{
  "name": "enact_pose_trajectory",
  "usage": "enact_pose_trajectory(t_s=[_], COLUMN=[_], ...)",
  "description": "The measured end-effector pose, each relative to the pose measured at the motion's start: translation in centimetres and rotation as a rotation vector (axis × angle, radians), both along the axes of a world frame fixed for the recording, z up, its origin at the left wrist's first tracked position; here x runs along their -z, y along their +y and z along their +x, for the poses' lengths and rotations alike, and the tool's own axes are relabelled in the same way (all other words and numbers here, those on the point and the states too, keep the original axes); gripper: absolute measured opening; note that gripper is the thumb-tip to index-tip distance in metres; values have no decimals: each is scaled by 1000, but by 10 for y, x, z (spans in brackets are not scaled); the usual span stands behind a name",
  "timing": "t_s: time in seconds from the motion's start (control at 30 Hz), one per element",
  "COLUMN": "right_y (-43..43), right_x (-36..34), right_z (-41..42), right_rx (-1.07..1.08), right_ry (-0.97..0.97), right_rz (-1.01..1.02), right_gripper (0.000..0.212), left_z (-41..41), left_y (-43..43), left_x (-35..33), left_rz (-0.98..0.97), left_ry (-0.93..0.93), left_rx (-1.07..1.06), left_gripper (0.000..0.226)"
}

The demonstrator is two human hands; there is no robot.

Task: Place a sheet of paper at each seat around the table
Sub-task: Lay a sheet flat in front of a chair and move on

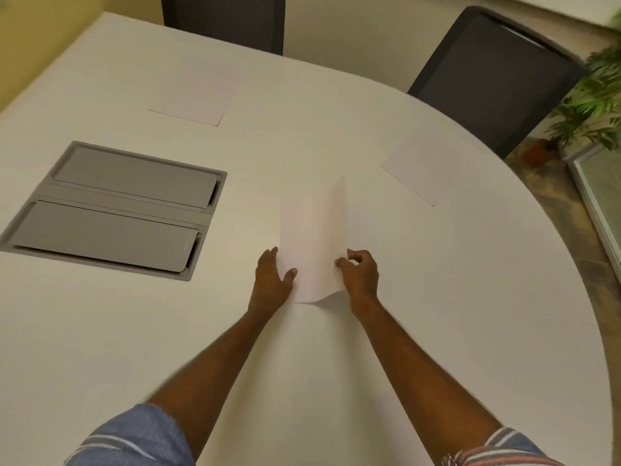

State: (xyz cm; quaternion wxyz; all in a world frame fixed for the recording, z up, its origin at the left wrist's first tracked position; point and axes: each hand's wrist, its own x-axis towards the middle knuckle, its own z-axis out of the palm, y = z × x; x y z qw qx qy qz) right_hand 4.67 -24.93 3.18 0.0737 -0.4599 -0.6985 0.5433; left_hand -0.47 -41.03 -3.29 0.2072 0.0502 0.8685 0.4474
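A white sheet of paper (314, 240) lies in front of me on the white table (470, 314), its right side curled up off the surface. My left hand (272, 280) rests flat at the sheet's left edge, thumb on the paper. My right hand (359, 274) pinches the raised right edge near the bottom corner. A second sheet (421, 166) lies flat near the right chair (494, 72). A third sheet (193, 99) lies flat before the far chair (225, 18).
A grey recessed cable box with two flap lids (117, 210) is set into the table at left. The table's curved edge runs down the right side. A potted plant (591, 105) and a glass panel (601, 203) stand beyond it on the floor.
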Motion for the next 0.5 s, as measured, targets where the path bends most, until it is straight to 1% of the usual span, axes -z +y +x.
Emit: enact_pose_trajectory(t_s=[0.07, 0.17, 0.23, 0.3, 0.37, 0.43, 0.5], right_y=[-8, -18, -22, -27, -30, -30, -36], right_x=[-12, -31, -40, -59, -67, -73, -84], right_z=[2, 9, 11, 20, 27, 38, 54], right_rx=[-1, -43, -77, -110, -125, -155, -223], right_ry=[56, 126, 154, 187, 187, 182, 166], right_rz=[-77, -218, -286, -325, -343, -331, -263], right_gripper=[35, 57, 65, 70, 73, 74, 72], left_z=[1, 13, 21, 34, 44, 54, 66], left_y=[-1, -10, -19, -33, -42, -51, -67], left_x=[-12, -28, -30, -40, -44, -47, -54], left_rz=[76, 120, 139, 164, 283, 463, 547], left_ry=[-128, -322, -448, -534, -681, -781, -689], left_rx=[-105, -202, -274, -363, -434, -460, -480], left_gripper=[79, 82, 81, 79, 68, 49, 33])
